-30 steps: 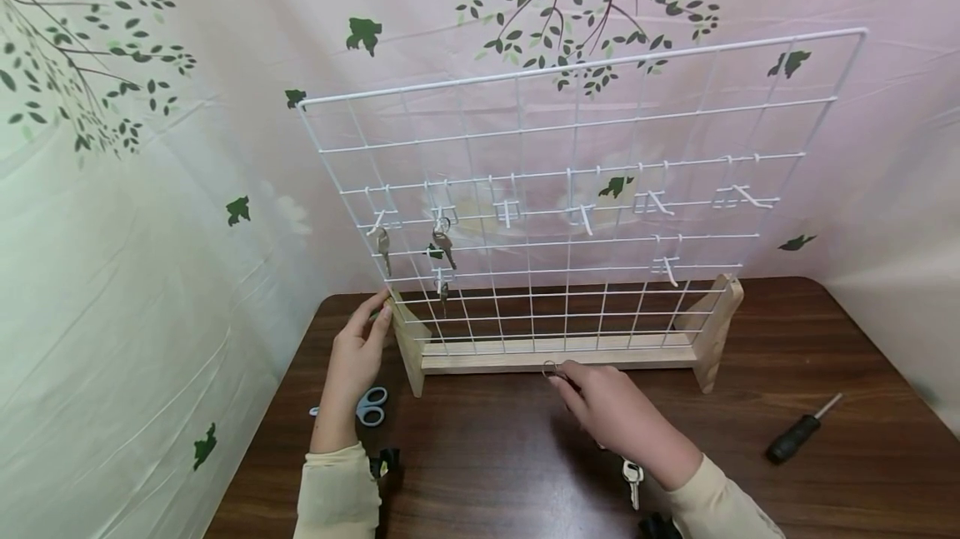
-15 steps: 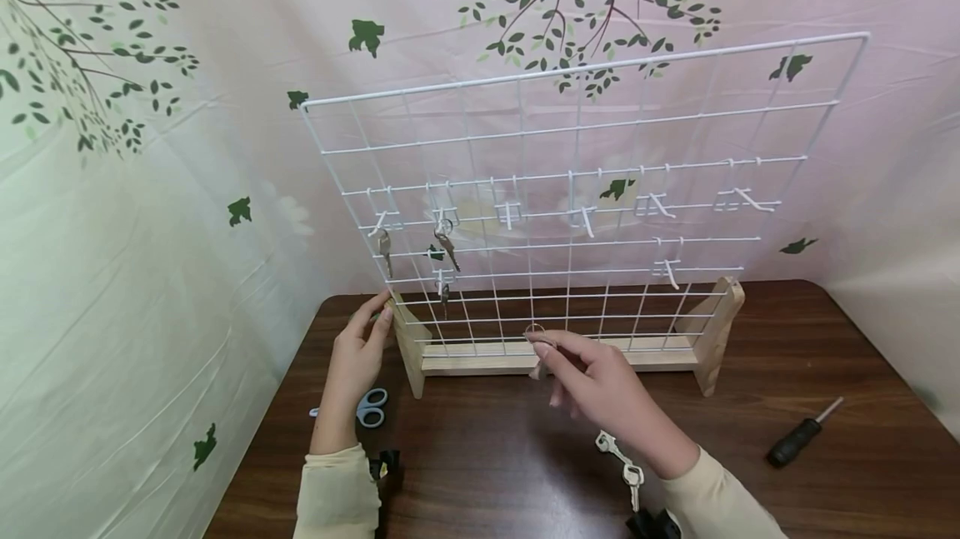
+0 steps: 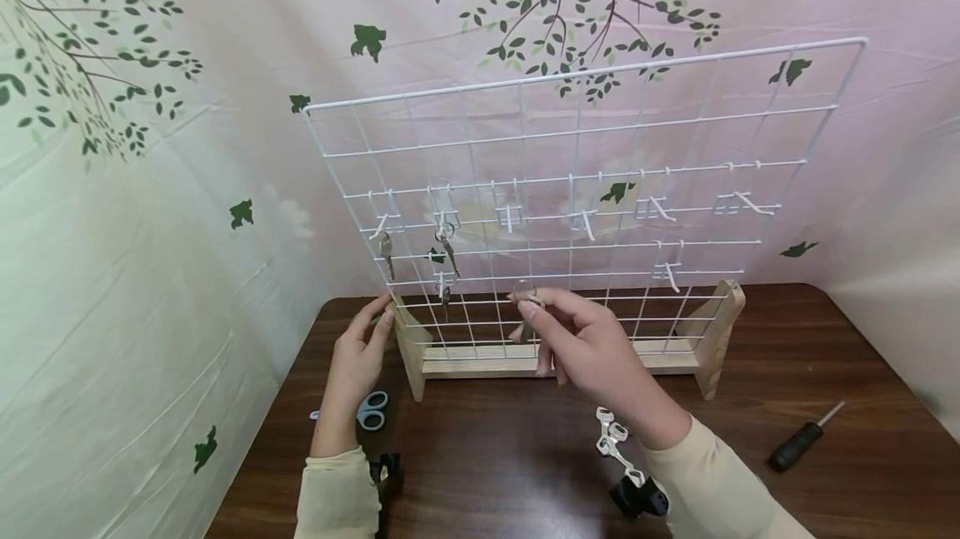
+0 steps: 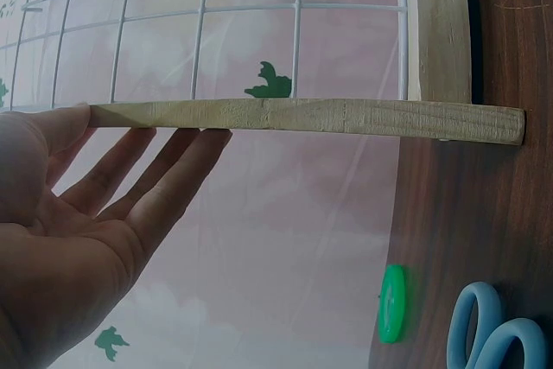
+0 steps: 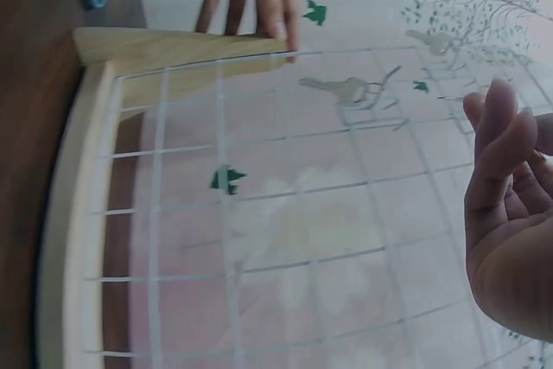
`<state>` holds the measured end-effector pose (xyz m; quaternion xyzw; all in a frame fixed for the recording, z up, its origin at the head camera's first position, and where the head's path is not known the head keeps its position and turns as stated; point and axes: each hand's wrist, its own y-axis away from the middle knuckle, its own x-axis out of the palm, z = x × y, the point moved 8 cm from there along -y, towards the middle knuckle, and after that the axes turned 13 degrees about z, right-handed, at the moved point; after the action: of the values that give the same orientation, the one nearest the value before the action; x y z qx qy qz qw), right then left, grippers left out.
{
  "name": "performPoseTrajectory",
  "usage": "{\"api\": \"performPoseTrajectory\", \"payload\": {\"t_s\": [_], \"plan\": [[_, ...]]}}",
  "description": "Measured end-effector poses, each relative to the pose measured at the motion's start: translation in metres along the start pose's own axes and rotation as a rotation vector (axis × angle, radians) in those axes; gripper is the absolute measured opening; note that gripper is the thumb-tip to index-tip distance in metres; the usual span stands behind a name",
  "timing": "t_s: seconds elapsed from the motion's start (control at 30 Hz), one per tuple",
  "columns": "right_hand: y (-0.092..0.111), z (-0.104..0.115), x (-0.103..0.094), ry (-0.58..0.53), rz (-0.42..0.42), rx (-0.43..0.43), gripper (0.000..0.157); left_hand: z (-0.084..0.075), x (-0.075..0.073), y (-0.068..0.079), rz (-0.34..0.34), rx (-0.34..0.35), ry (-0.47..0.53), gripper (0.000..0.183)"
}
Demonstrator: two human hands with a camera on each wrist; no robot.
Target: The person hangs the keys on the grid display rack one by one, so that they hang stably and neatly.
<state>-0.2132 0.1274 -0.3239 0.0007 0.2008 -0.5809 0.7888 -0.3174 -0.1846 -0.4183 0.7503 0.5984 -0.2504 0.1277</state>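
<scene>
My right hand pinches a key by its ring between thumb and forefinger, just in front of the lower part of the white wire grid rack. The key itself is partly hidden by the fingers. At the left, my left hand touches the rack's wooden side support; its fingers lie fairly straight against the outer face, with the thumb by the end. Several keys hang on white hooks at the left, including one key and another ringed key. Loose keys lie below my right forearm.
Bare white hooks, such as one hook, stick out from the grid. Blue-handled scissors lie by my left forearm, with a green round piece close by. A black screwdriver lies on the brown table at the right.
My right hand has moved up and slightly left from the table towards the grid, carrying the ringed key. More of the loose keys shows beneath it. My left hand stays at the wooden support.
</scene>
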Motion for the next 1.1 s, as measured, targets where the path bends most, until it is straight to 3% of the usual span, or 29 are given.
{"api": "performPoseTrajectory", "payload": {"t_s": [0.23, 0.47, 1.1], "plan": [[-0.014, 0.025, -0.008, -0.007, -0.038, -0.030, 0.020, 0.001, 0.001, 0.001, 0.004, -0.005, 0.007, 0.045], [-0.024, 0.036, -0.014, 0.023, -0.041, -0.032, 0.023, -0.001, 0.002, 0.001, -0.002, 0.007, -0.021, 0.045], [-0.039, 0.029, -0.016, -0.016, -0.032, 0.005, 0.026, -0.003, 0.000, 0.000, -0.006, 0.010, -0.014, 0.045]]}}
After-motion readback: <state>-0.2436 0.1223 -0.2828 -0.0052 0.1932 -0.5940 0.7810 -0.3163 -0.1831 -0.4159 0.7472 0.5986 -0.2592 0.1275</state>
